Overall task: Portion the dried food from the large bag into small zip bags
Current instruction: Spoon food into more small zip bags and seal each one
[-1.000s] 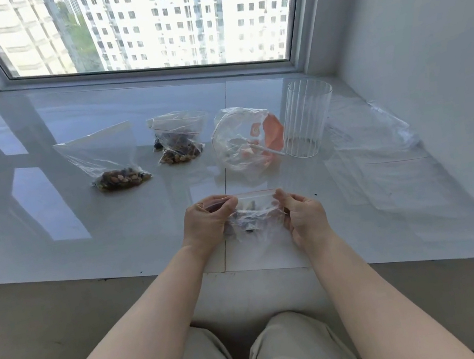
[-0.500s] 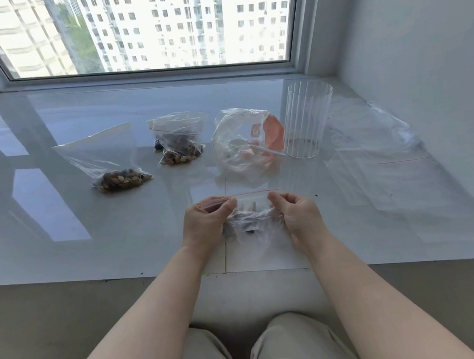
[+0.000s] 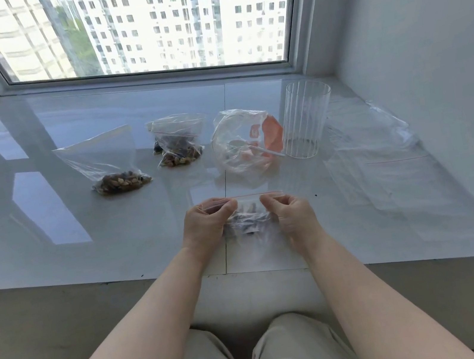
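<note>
A small clear zip bag with a little dark dried food in it is held upright just above the white sill. My left hand pinches the left end of its red zip strip, and my right hand pinches the strip near its middle. The large clear bag with an orange label lies crumpled behind, nearly empty, with a white scoop handle sticking out. Two filled small bags lie to the left of it.
A ribbed clear glass cup stands to the right of the large bag. Several flat empty zip bags lie at the right by the wall. The white sill ends in a front edge just below my wrists.
My right hand has slid left along the zip strip, from its right end toward the middle. The left hand keeps its pinch in the same place.
</note>
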